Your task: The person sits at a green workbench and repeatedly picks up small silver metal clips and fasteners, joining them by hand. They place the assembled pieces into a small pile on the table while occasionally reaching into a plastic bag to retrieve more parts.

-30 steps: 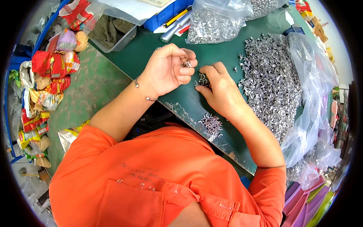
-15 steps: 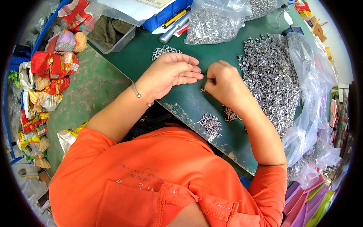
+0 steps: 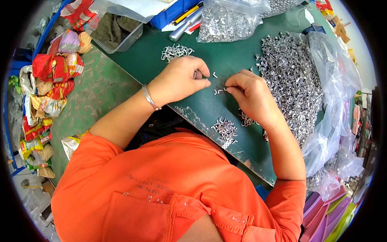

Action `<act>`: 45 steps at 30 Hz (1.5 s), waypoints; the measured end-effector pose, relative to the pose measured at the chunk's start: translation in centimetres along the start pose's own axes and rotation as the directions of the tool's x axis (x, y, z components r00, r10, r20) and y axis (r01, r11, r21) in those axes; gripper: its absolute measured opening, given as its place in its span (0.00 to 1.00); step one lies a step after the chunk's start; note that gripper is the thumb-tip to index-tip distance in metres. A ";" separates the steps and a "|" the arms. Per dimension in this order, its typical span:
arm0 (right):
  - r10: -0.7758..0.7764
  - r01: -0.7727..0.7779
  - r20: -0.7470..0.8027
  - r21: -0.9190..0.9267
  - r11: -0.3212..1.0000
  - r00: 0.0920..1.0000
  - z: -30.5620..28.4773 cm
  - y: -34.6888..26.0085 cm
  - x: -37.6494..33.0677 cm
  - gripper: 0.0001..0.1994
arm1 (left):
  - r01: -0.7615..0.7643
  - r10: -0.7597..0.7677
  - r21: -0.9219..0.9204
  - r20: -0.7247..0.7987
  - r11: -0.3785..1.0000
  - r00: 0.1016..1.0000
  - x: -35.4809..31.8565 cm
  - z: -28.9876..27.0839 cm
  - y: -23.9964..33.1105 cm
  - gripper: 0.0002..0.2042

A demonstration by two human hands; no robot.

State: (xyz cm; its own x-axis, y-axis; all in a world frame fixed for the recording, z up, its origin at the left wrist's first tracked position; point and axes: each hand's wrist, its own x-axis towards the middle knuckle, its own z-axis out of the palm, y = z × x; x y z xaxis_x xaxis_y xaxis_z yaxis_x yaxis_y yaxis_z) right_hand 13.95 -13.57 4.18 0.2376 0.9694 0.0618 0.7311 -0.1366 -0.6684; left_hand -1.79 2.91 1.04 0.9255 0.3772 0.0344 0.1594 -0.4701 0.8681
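Green covers the worktable (image 3: 161, 60) in front of me, a dark mat with a worn, scratched edge nearest my body. Over on my right a big heap of small silvery metal clips (image 3: 292, 76) spills out of an open clear plastic bag (image 3: 342, 80), and a second clear bag of the same clips (image 3: 225, 24) sits at the far edge of the table. Beside that far bag lies a clear plastic tub (image 3: 121, 32) with a dull cloth in it, next to a blue tray (image 3: 173, 12) holding pens. Crumpled snack wrappers (image 3: 52, 68) in red and yellow pile up off the table to my left.

Smaller groups of clips lie around my hands: one cluster (image 3: 176, 51) just beyond my left knuckles, another (image 3: 225, 130) near the table's edge under my right wrist.

My left hand (image 3: 179, 78) is curled closed, thumb pressed to the fingertips; what it pinches I cannot tell. A metal bangle (image 3: 150, 98) rings that wrist. My right hand (image 3: 252, 94) rests on the mat with its fingertips pinched together on a tiny metal clip (image 3: 220, 90), which lies on the green surface between my two hands, with one loose clip (image 3: 215, 75) just beyond it.
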 end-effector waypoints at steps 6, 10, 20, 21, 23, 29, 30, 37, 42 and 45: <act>-0.001 0.003 0.012 -0.167 0.986 1.000 1.3 -0.6 -0.6 0.02 | -0.168 0.181 0.255 -0.030 0.952 0.983 -0.1 1.5 -0.2 0.08; -0.106 0.084 -0.051 -0.325 0.942 0.993 2.2 -0.1 -1.1 0.02 | -0.160 0.168 0.109 -0.072 0.981 0.983 0.4 1.4 -0.7 0.05; -0.083 0.083 0.001 -0.086 0.993 0.997 1.9 -1.5 -0.4 0.07 | 0.011 -0.013 -0.083 -0.025 0.996 1.000 1.7 1.0 0.2 0.02; -0.078 0.078 0.008 -0.103 0.992 0.997 2.2 -1.5 -0.4 0.07 | -0.067 0.067 0.018 -0.025 0.998 0.997 1.8 1.4 -0.3 0.03; -0.070 0.073 0.021 -0.136 0.988 0.997 2.6 -1.3 -0.3 0.08 | -0.220 0.226 0.220 -0.003 0.950 0.974 2.0 1.9 -0.7 0.04; -0.089 0.082 -0.010 -0.285 0.955 0.996 2.9 -1.5 -0.1 0.08 | -0.208 0.225 0.292 -0.026 0.934 0.974 1.7 2.4 -0.1 0.03; -0.094 0.086 -0.015 -0.293 0.952 0.995 2.9 -1.5 -0.1 0.08 | -0.221 0.243 0.293 -0.042 0.930 0.969 1.8 2.5 -0.3 0.03; -0.045 0.041 -0.012 -0.236 0.971 0.999 2.6 -0.7 -0.1 0.05 | -0.282 0.306 0.307 -0.033 0.909 0.951 2.3 2.6 -1.1 0.04; 0.150 -0.140 -0.081 0.124 0.982 0.985 -0.1 -0.2 0.6 0.05 | 0.294 -0.143 -0.645 0.277 0.705 0.950 2.2 0.2 -0.5 0.08; 0.204 -0.179 -0.031 0.366 0.913 0.978 -1.2 -1.7 1.1 0.03 | 0.508 -0.203 -0.826 0.469 0.243 0.859 1.9 0.8 -0.5 0.15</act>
State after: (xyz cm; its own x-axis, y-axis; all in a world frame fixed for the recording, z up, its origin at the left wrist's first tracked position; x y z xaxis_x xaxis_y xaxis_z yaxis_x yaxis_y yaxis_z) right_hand 13.76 -12.50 6.24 0.4012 0.9144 -0.0533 0.3910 -0.2236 -0.8928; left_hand 0.19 3.17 0.28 0.9243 0.0452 -0.3789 0.2255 0.7364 0.6378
